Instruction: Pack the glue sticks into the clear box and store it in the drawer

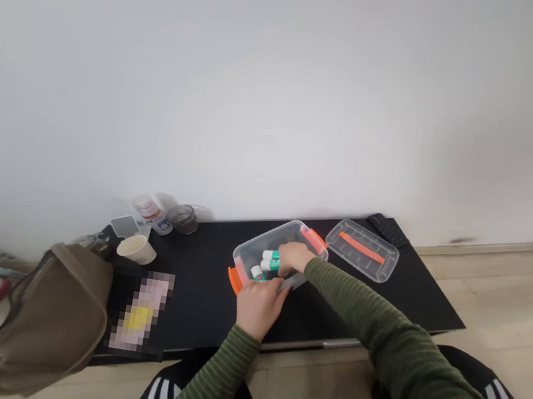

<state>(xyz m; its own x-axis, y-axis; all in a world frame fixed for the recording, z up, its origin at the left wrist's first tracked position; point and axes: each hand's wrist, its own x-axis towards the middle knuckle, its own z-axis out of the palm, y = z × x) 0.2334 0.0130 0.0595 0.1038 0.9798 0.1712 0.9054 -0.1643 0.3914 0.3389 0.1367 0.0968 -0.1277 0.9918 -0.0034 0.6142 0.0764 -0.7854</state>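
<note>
A clear plastic box (259, 247) with orange latches stands on the black table, its top uncovered. My left hand (258, 306) is closed on the near rim of this box. Inside it, my right hand (294, 258) has its fingers closed around the green end of a glue stick (270, 255); the fingertips are partly hidden. A second white-and-green glue stick (270, 265) lies right beside it, touching or close to those fingers. Another glue stick (258, 273) lies nearer my left hand, partly behind the box wall.
To the right rest the clear lid (364, 250) with its orange handle and a black keypad (388, 229). On the left are a paper cup (136, 250), a bottle (153, 214), a dark glass bowl (183, 218) and a brown bag (52, 321). A wall (283, 94) rises behind the table (198, 310).
</note>
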